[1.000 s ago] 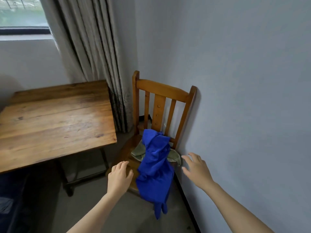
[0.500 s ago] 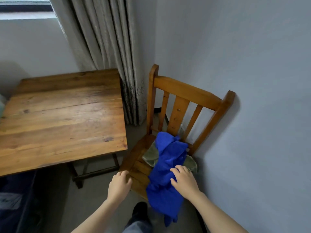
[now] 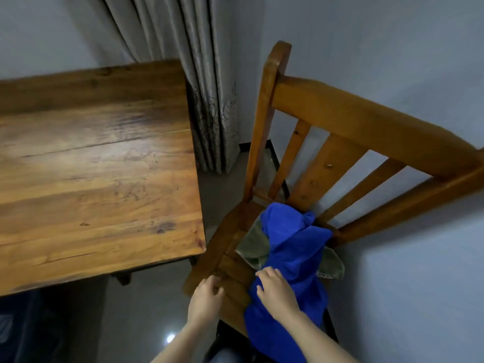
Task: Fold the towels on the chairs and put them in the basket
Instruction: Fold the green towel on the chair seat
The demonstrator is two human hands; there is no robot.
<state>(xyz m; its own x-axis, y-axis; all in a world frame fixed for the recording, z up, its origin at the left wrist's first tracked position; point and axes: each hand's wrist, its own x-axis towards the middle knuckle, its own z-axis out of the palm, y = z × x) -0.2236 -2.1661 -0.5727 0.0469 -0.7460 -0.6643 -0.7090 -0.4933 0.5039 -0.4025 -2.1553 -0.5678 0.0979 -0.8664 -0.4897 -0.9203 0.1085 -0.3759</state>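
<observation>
A wooden table (image 3: 91,179) stands beside a grey curtain (image 3: 183,74) against pale walls (image 3: 366,35).

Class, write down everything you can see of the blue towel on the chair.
The blue towel is bright, soft-looking cloth, crumpled and unfolded. It lies bunched on the chair seat from the back slats to the front edge, its lower end hanging over. Under it lies a green towel, showing on both sides. The right hand rests on its lower part, fingers bent; whether they grip is unclear.
</observation>
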